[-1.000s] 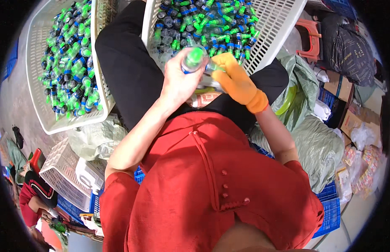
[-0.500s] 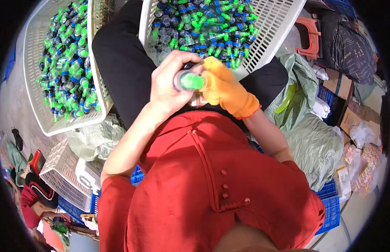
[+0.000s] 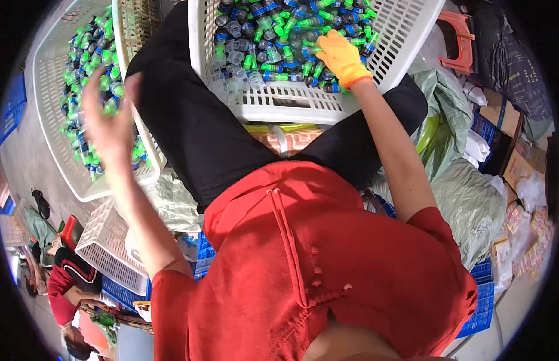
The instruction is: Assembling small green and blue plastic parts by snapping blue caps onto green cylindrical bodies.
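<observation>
My bare left hand (image 3: 108,120), smeared by motion, is raised over the left white crate (image 3: 48,144), its fingers apart and no held thing visible. Inside that crate lies a heap of small clear plastic pieces with green tips and blue bands (image 3: 90,60). My right hand (image 3: 341,58), in an orange knitted glove, reaches into the crate (image 3: 285,111) in front of me. Its bent fingers touch the similar small green-tipped pieces (image 3: 285,54) there. What lies under those fingertips is hidden. Clear cup-like pieces (image 3: 234,81) gather at this crate's near left corner.
Black-trousered legs (image 3: 183,120) flank the front crate. To the right are a grey-green sack (image 3: 466,204), a red-orange stool (image 3: 457,39) and a black bag (image 3: 508,60). At lower left, a white basket (image 3: 108,246) stands near another person (image 3: 69,289).
My hands have parted from a green-tipped piece held between them. The left swung over to the left crate; the right moved forward into the front crate. The piece is no longer visible in either hand.
</observation>
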Available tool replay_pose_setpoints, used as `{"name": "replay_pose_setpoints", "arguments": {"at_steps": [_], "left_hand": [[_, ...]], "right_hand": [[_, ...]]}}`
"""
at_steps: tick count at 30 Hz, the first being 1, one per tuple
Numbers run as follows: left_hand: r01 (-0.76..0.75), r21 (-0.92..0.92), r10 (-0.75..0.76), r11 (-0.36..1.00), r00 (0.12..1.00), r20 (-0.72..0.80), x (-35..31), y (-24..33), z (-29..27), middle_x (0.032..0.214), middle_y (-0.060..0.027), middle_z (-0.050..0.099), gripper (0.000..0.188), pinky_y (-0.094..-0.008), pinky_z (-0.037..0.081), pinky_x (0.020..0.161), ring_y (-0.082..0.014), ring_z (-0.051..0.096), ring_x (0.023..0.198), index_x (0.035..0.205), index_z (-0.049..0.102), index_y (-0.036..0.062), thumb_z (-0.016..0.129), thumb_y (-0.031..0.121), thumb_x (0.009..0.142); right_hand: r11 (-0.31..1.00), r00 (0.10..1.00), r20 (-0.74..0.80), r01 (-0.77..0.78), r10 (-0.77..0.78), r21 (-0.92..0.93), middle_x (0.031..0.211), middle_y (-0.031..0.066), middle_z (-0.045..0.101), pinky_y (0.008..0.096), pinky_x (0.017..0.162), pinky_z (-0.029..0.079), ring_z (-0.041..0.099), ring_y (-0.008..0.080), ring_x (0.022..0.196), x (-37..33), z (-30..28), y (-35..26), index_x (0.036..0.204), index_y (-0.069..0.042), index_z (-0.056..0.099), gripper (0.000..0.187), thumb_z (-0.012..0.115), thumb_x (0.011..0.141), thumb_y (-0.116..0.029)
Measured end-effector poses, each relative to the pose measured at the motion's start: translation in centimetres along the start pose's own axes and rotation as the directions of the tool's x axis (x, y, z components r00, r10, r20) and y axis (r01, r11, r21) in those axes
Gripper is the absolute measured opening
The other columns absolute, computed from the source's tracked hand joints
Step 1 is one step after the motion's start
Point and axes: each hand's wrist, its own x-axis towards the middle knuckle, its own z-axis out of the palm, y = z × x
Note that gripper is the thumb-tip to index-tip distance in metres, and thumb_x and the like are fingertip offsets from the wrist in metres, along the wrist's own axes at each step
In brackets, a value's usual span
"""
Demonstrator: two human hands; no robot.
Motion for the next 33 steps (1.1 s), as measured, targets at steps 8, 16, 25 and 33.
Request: {"name": "replay_pose_setpoints", "arguments": {"at_steps": [8,16,25,33], "left_hand": [[-0.264,-0.128,0.289,0.956,0.775,0.562,-5.9,10.1,16.6,0.092,-0.0162,0.063,0.041,-0.0422,0.052,0.067,-0.0350,0.064,0.078,0.112,0.049,0.0026,0.068,0.015,0.078],[0.144,-0.264,0.057,0.954,0.773,0.632,-6.2,9.2,8.8,0.075,-0.0181,0.064,0.029,-0.0434,0.049,0.061,-0.0373,0.063,0.067,0.100,0.053,0.0025,0.068,0.012,0.077],[0.319,-0.294,-0.002,0.901,0.681,0.732,-9.5,9.6,9.9,0.078,-0.0166,0.063,0.028,-0.0420,0.050,0.065,-0.0359,0.062,0.070,0.100,0.054,0.0031,0.068,0.010,0.076],[0.334,-0.476,0.267,0.813,0.513,0.816,-9.9,12.1,8.8,0.080,-0.0165,0.065,0.033,-0.0427,0.051,0.068,-0.0352,0.064,0.071,0.102,0.054,0.0035,0.069,0.012,0.073]], "right_hand": [[0.278,0.961,0.117,-0.045,-0.251,0.960,0.087,0.0087,0.058,0.0336,0.072,0.049,0.057,0.0274,0.077,-1.5,-6.1,-5.9,0.110,-0.012,0.062,0.034,0.067,0.080,-0.025],[0.996,0.996,-0.021,0.085,-0.085,-0.014,0.083,0.0085,0.058,0.0338,0.070,0.048,0.055,0.0252,0.073,4.2,2.9,-12.0,0.098,-0.008,0.062,0.022,0.060,0.079,-0.019],[0.272,0.989,0.144,-0.150,0.040,0.951,0.085,0.0086,0.056,0.0262,0.066,0.045,0.054,0.0176,0.076,-2.2,-3.5,-8.6,0.090,-0.005,0.058,0.014,0.060,0.080,-0.014],[0.595,0.868,-0.368,0.497,-0.334,0.632,0.094,0.0079,0.061,0.0247,0.062,0.044,0.054,0.0166,0.068,-11.8,-9.8,-10.2,0.123,-0.005,0.050,0.048,0.063,0.077,-0.004]]}}
